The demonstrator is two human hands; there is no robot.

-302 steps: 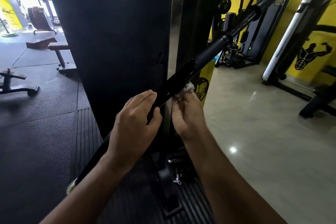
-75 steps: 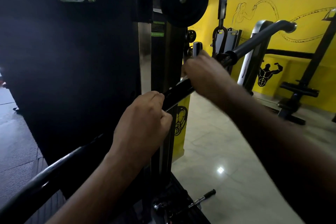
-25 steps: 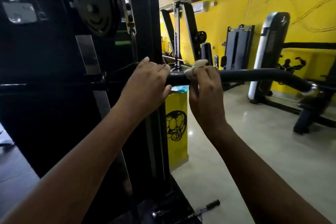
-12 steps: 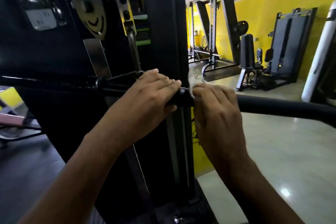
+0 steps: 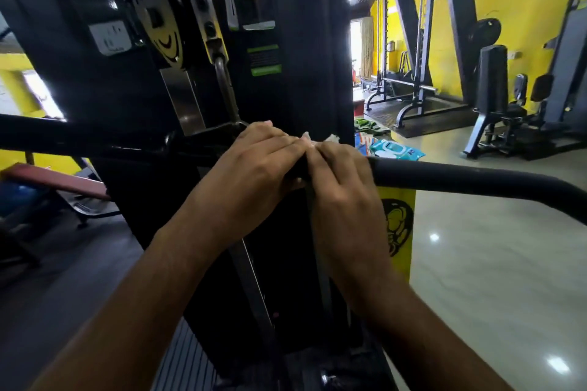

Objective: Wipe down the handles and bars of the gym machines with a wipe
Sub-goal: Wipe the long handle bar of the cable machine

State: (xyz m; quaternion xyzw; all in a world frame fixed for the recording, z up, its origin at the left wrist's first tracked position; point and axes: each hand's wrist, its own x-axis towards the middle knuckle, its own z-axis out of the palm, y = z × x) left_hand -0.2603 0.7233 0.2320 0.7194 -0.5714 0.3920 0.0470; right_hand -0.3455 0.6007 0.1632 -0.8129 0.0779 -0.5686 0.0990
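The bar (image 5: 460, 179) is gripped by both hands side by side, just in front of the black machine column (image 5: 311, 41). The main risk is judged to lie in the wipe (image 5: 331, 138). It is bunched small under the right hand (image 5: 344, 194), so only a narrow strip may be reached on each pass and the underside may be missed. It could also be rolled up or dropped if it is dragged along the bar with too little pressure. Since the bar appears to hang from a metal hook (image 5: 224, 86), it may be swung or tilted when pushed, unless it is steadied by the left hand (image 5: 254, 168). With the two hands touching, the patch beneath the left hand may be left unwiped.

The left fingers (image 5: 279, 143) are curled over the top of the bar and clench it. The right fingers (image 5: 336, 157) are curled over the bar too, with the wipe pressed between them and the bar. Only white scraps are seen poking out past the fingertips, on the far side. A pack of wipes (image 5: 397, 151) lies just behind the bar.
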